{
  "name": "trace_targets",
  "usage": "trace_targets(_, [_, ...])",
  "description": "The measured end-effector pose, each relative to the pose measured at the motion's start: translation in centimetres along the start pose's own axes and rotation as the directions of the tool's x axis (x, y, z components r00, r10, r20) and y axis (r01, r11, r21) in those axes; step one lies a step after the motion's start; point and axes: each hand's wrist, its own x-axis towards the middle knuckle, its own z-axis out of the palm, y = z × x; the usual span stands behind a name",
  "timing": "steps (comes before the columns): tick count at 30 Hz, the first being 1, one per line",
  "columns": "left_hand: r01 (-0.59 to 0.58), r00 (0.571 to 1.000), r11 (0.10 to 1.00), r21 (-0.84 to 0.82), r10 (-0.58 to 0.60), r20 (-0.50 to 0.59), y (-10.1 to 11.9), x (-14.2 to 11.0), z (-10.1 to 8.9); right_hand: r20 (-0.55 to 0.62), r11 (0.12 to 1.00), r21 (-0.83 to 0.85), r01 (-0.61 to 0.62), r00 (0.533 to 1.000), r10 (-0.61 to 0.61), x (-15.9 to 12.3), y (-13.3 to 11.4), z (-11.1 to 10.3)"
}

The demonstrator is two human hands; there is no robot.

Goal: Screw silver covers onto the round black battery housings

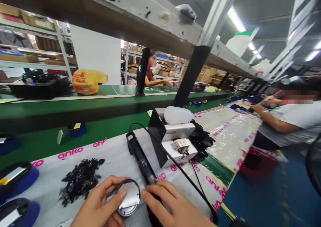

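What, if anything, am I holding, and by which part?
Left hand grips the round silver part by its left edge. Right hand lies over the black tool; grip unclear.

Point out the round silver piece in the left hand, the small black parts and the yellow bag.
Round silver piece [131,197]: head view, on its shiny face.
Small black parts [81,177]: head view, middle of the heap.
Yellow bag [85,82]: head view, front of its body.

Left hand [101,202] holds disc [132,196]; right hand [173,202] at its 3 o'clock, over tool [141,160] — black parts [81,177] heaped at 10 o'clock.
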Motion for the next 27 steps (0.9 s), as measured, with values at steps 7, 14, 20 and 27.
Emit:
trace_targets(7, [-0.011, 0.994, 0.999, -0.048, 0.016, 0.104, -0.4, 0.3, -0.6, -0.039, 0.958, 0.225, -0.178, 0.981, 0.191, -0.6, -1.6, 3.4])
trace_targets(14, [-0.001, 0.995, 0.999, -0.04, 0.005, 0.102, 0.0, 0.0, -0.5, -0.083, 0.861, 0.46, -0.219, 0.955, 0.286, -0.7, -1.3, 1.4])
trace_targets(20, [-0.001, 0.998, 0.998, -0.07, 0.005, 0.065, 0.0, 0.0, 0.3, -0.035, 0.518, 0.834, -0.192, 0.917, 0.397, -0.2, -1.1, 0.2])
trace_targets(27, [-0.007, 0.996, 0.998, -0.057, 0.012, 0.084, -0.5, 0.1, 0.1, 0.264, 0.229, 0.898, -0.376, 0.876, 0.403, -1.0, -1.3, 0.6])
